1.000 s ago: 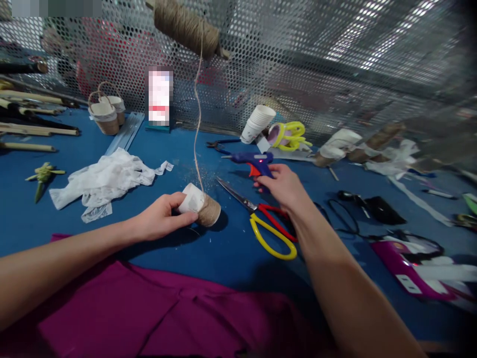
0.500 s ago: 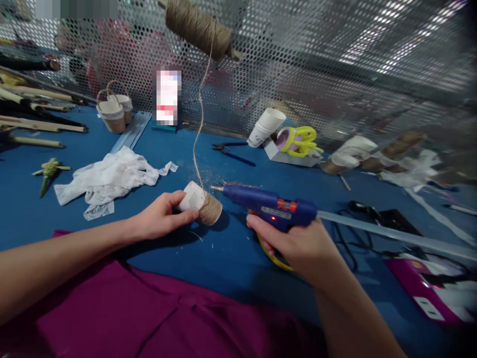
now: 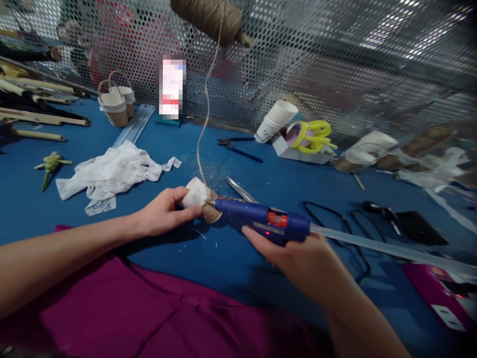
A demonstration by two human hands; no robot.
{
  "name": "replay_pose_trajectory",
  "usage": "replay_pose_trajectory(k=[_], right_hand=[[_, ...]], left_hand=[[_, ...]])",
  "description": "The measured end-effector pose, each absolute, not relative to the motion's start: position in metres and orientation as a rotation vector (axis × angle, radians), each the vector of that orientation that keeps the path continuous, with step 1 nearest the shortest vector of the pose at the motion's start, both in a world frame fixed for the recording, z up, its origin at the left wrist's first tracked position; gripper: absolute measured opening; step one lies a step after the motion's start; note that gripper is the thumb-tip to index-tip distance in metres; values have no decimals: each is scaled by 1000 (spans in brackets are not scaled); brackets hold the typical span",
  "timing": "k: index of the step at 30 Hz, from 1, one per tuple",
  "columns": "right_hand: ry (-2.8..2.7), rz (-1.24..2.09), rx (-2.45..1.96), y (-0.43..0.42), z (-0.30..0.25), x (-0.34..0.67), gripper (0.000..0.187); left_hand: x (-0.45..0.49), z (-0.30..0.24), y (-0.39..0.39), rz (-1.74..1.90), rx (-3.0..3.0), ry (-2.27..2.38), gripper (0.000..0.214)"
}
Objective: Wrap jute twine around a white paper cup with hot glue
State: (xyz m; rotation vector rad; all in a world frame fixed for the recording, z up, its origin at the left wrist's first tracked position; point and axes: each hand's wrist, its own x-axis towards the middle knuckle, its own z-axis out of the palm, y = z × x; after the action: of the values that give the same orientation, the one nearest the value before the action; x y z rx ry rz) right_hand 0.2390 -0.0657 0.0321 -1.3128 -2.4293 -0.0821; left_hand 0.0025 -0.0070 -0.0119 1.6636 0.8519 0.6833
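Observation:
My left hand is closed on a small white paper cup, tipped on its side and partly wrapped in brown twine. From the cup, a strand of twine runs up to a large spool. My right hand grips a blue hot glue gun with a lit red light and a long clear glue stick in its back. The gun's nozzle is at the wrapped part of the cup; whether it touches, I cannot tell. Behind the gun lies a pointed metal blade, partly hidden.
White lace lies left. Two wrapped cups with handles, a phone and pliers sit farther back. Stacked paper cups lean beside a white box. Black cord trails at right. A perforated metal screen stands behind.
The glue gun in my right hand has moved left and down, bringing its nozzle to the cup's twine. The metal blade behind it has come into sight. My left hand keeps its hold.

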Motion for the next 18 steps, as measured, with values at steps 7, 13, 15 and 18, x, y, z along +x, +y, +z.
replay_pose_trajectory(k=[7, 13, 15, 18], right_hand=[[-2560, -213, -1217, -67, 34, 241, 36], [-2615, -546, -1065, -66, 36, 239, 44], [-2625, -698, -1019, -66, 36, 238, 47], [-2641, -739, -987, -66, 35, 237, 43]], left_hand=[[2, -14, -7, 653, 1704, 889, 32], [1, -15, -6, 647, 1690, 902, 31], [1, -15, -6, 646, 1696, 899, 31], [0, -15, -6, 641, 1705, 900, 33]])
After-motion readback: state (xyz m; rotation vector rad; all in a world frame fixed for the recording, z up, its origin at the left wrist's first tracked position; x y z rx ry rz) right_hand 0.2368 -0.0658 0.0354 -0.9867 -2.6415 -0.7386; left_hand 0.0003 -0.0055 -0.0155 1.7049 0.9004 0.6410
